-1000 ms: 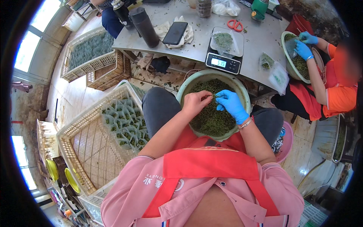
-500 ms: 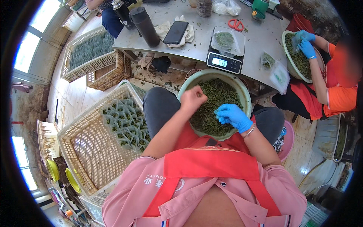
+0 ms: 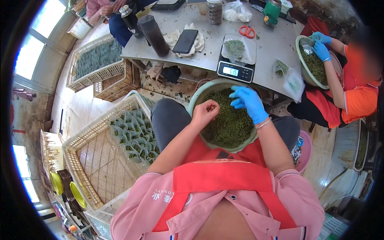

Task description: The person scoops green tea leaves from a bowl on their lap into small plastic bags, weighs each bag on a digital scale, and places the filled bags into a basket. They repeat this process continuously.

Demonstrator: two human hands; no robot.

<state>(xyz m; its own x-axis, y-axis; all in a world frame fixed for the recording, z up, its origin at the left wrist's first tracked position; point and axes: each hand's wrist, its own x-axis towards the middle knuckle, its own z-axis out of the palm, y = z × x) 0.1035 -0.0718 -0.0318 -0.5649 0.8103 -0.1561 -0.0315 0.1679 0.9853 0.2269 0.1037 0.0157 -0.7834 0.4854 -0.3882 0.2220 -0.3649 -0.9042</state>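
A pale green basin [image 3: 193, 98] full of small green berries like peppercorns [image 3: 226, 130] rests between my knees. My left hand [image 3: 205, 115], bare, hovers over its left side with the fingers curled together. Whatever they pinch, if anything, is too small to make out. Above the far right part of the basin is my right hand [image 3: 249, 104] in a blue glove, its fingers apart and no thing visible in them. Just beyond the basin, a digital scale [image 3: 247, 74] on the metal table carries an open clear bag of green berries [image 3: 235, 50].
At my left, a cream plastic crate [image 3: 76, 149] holds several filled clear bags [image 3: 134, 134]. The table [image 3: 192, 62] bears a phone [image 3: 185, 41], a dark flask [image 3: 154, 36] and red scissors [image 3: 247, 31]. On the right, a co-worker's blue-gloved hands [image 3: 321, 46] work over another basin [image 3: 303, 66].
My right hand has lifted toward the far side of the basin and its fingers have spread. My left hand has shifted slightly nearer to me, still curled.
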